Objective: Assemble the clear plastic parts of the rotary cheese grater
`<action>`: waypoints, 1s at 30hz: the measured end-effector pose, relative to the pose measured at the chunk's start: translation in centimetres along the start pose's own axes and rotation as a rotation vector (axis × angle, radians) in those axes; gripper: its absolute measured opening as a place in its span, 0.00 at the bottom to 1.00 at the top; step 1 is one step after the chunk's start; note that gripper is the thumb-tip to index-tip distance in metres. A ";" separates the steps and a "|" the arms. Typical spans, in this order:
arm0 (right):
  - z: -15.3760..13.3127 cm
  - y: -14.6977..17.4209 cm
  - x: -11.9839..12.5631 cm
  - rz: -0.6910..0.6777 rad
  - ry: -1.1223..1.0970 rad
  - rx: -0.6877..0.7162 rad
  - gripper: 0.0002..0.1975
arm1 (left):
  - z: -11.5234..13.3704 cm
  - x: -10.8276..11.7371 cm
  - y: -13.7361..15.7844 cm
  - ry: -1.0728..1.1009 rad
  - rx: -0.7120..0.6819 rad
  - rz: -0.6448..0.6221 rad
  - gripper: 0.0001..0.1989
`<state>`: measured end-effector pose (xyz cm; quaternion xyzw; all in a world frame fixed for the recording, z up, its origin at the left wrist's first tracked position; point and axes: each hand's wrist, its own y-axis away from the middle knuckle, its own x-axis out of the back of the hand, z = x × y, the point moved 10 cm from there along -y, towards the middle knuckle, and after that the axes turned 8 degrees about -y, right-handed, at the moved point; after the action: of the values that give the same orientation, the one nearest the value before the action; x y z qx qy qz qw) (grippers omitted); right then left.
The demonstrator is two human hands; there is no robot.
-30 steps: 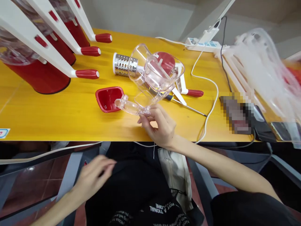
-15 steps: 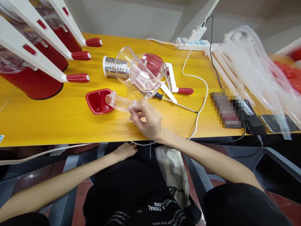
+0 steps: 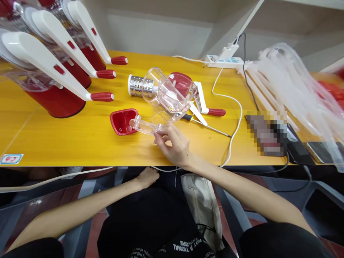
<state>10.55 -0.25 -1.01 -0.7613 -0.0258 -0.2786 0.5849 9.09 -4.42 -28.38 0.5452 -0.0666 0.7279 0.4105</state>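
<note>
My right hand (image 3: 174, 145) is above the front of the table, thumb and fingers pinching one end of a clear plastic piece (image 3: 145, 127) with small knobs at both ends. The other end of that piece reaches the rim of a red cup-like part (image 3: 116, 123). Just behind my fingers lies a clear plastic housing (image 3: 172, 95). Beside it are a metal grater drum (image 3: 136, 86), a red part (image 3: 182, 83) and a white crank handle with a red grip (image 3: 216, 112). My left hand (image 3: 147, 177) rests palm down on my lap, holding nothing, fingers partly hidden.
Several assembled red-and-white drum graters (image 3: 61, 98) stand at the left. A screwdriver (image 3: 212, 128) lies near a white cable (image 3: 239, 118). A power strip (image 3: 224, 61) sits at the back. Clear plastic bags (image 3: 290, 82) and a phone (image 3: 321, 152) are at the right.
The whole view has shifted, so the table things appear lower and farther right. My right hand keeps its pinch on the clear piece, and my left hand stays on my lap.
</note>
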 end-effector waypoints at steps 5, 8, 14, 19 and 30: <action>0.3 -0.1 0.1 -0.013 -0.008 -0.017 0.16 | 0.1 3.8 3.9 0.076 0.058 0.036 0.06; 0.7 -0.2 0.3 -0.015 -0.013 -0.038 0.15 | 2.4 8.2 10.1 0.156 -0.001 0.126 0.05; 1.2 0.0 -0.1 -0.044 -0.053 -0.110 0.15 | 3.3 24.3 22.2 0.036 0.075 0.962 0.08; 0.6 0.1 0.2 -0.050 -0.086 -0.119 0.15 | -0.1 29.5 20.2 -0.446 0.410 1.037 0.06; 1.0 0.7 1.1 -0.062 -0.100 -0.164 0.17 | -2.6 29.8 18.4 -0.566 0.487 0.957 0.11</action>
<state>12.17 0.11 -1.31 -0.8184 -0.0555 -0.2597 0.5096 -7.20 0.62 2.33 0.7053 -0.2426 0.6528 -0.1327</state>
